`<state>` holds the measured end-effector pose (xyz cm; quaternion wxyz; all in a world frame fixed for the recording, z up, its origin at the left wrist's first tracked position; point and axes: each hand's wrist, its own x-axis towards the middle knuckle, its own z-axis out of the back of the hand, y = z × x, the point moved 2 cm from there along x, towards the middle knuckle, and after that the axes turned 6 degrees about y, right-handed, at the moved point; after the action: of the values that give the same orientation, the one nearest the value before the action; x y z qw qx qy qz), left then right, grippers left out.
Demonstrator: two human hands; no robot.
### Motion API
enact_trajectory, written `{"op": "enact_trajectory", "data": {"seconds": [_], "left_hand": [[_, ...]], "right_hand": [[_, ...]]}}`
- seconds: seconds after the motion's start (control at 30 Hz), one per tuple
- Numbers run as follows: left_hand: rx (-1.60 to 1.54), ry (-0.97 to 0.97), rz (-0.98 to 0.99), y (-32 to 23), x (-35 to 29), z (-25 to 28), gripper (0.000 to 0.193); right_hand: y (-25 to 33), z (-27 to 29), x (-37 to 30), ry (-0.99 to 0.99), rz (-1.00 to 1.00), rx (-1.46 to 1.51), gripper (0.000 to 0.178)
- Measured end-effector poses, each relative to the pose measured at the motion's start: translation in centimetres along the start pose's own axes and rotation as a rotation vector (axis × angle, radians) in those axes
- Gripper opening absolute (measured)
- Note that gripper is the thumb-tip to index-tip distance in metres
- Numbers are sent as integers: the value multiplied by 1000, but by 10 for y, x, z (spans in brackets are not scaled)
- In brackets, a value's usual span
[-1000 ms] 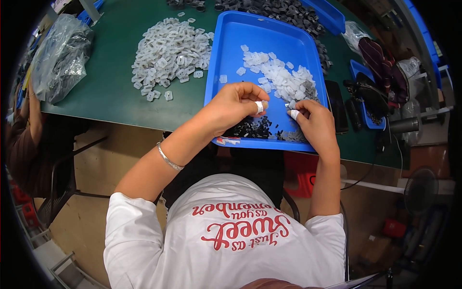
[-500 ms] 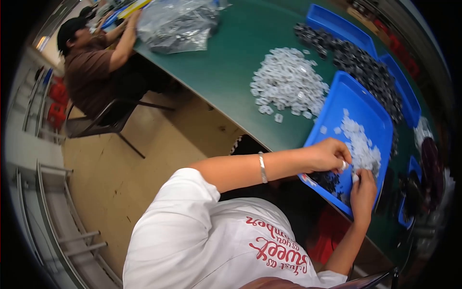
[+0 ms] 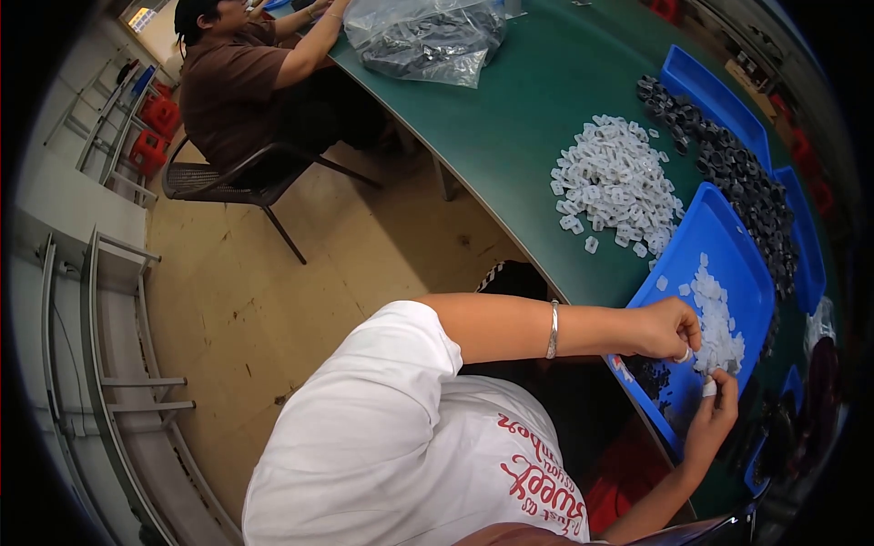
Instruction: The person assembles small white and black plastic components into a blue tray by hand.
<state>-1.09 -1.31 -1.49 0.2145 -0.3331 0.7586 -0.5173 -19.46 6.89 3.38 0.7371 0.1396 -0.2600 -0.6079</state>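
Observation:
Over a blue tray [image 3: 657,287] at the table's near edge, both my hands work close together. My left hand [image 3: 669,328], a silver bracelet on its wrist, has its fingertips pinched; whatever they hold is too small to make out. Just below it, my right hand [image 3: 715,414] is closed too, thumb and finger together, with a white covering on a fingertip. Beside my fingers lies a heap of small translucent white pieces [image 3: 715,314] in the tray. Small black parts [image 3: 651,378] are gathered in its near corner, partly under my left wrist.
A pile of white plastic parts [image 3: 610,182] sits on the green table [image 3: 510,118], left of the tray. Dark grey parts [image 3: 737,173] lie beyond it, beside more blue trays [image 3: 715,96]. A clear bag [image 3: 428,41] stands near a seated person [image 3: 237,77] at the far left.
The whole view has shifted, so the table and tray appear farther right and lower. My hands stay together over the tray, their fingers still pinched.

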Motion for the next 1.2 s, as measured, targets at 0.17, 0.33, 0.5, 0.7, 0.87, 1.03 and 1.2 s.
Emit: {"op": "enact_trajectory", "data": {"seconds": [0.17,0.33,0.5,0.7,0.87,1.03,1.2], "left_hand": [[1,-20,-1,-3,-3,0,18],[-120,-14,-5,4,0,-2,21],[-82,-86,53,-6,0,-4,21],[-117,-91,101,-13,-6,5,26],[-151,-74,114,-13,-2,-1,23],[-94,-121,91,-11,-2,-1,20],[-20,-134,73,-13,-4,-3,19]], "right_hand": [[-1,-8,3,-90,-266,660,10],[3,-16,6,-112,-218,863,14],[7,-25,7,-96,-254,922,19],[14,-34,21,-52,-334,1048,13],[9,-37,18,-69,-379,1043,13],[8,-41,19,4,-398,1075,14],[9,-44,21,30,-448,1113,14]]}}
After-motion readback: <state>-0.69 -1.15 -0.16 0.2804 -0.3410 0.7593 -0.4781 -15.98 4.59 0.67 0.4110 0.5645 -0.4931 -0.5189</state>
